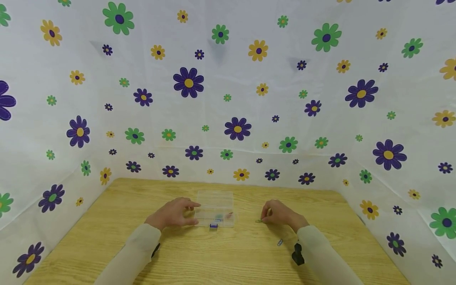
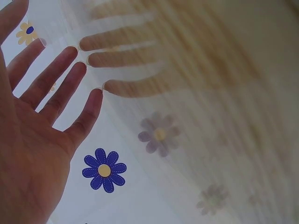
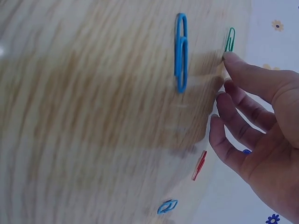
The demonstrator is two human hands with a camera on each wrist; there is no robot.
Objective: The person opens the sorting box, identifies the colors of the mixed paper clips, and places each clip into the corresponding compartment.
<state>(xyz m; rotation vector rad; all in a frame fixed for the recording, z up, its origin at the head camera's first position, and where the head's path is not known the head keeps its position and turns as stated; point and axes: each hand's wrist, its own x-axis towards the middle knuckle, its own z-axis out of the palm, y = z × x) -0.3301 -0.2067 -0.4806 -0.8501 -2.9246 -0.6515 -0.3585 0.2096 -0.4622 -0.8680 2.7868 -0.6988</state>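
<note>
A clear plastic box [image 1: 213, 225] stands with its lid [image 1: 215, 198] raised; in it lie blue and red paper clips [image 1: 229, 215]. Beside its left edge is my left hand [image 1: 174, 213], thumb and index finger stretched toward the box. The left wrist view shows the fingers of this hand [image 2: 60, 116] spread, mirrored in the shiny tabletop. To the right of the box, my right hand [image 1: 279, 213] pinches a green paper clip [image 3: 230, 41] at the thumb tip, low over the table. Nearer to me lies a blue paper clip [image 1: 280, 242].
The wood-grain table [image 1: 221, 257] is walled at the back and sides by white cloth [image 1: 228, 111] printed with flowers. In the right wrist view, a red paper clip [image 3: 199, 165] and a small blue one [image 3: 167, 206] show farther off.
</note>
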